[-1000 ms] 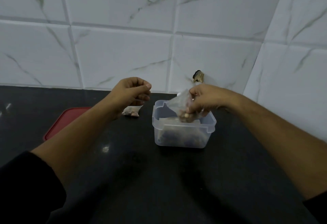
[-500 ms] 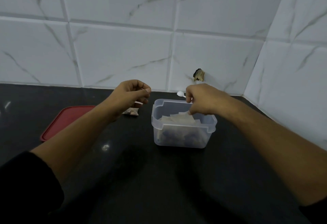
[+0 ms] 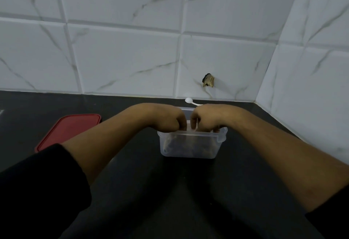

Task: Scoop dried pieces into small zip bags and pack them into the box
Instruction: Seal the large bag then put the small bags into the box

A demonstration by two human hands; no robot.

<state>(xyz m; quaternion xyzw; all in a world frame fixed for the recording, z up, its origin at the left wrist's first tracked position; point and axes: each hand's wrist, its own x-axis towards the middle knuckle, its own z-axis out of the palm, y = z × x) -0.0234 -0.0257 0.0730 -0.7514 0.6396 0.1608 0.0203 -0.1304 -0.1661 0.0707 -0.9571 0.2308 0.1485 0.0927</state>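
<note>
A clear plastic box (image 3: 190,147) stands on the black counter, with filled zip bags and dark dried pieces showing dimly through its wall. Both hands reach down into its open top, side by side. My left hand (image 3: 170,120) is over the left half and my right hand (image 3: 206,119) over the right half. Their knuckles face up and the fingers point down onto the bags. The box rim hides the fingertips, so any grip stays unseen. A white scoop (image 3: 189,100) lies just behind the box.
The red lid (image 3: 69,129) lies flat on the counter to the left of the box. Tiled walls close the back and right sides, with a broken hole (image 3: 208,81) in a back tile. Bare black counter (image 3: 179,191) stretches in front of the box.
My right hand lowered the filled bag into the box. My left hand moved right from beside the box into it. The small bag on the counter is now hidden behind my left arm.
</note>
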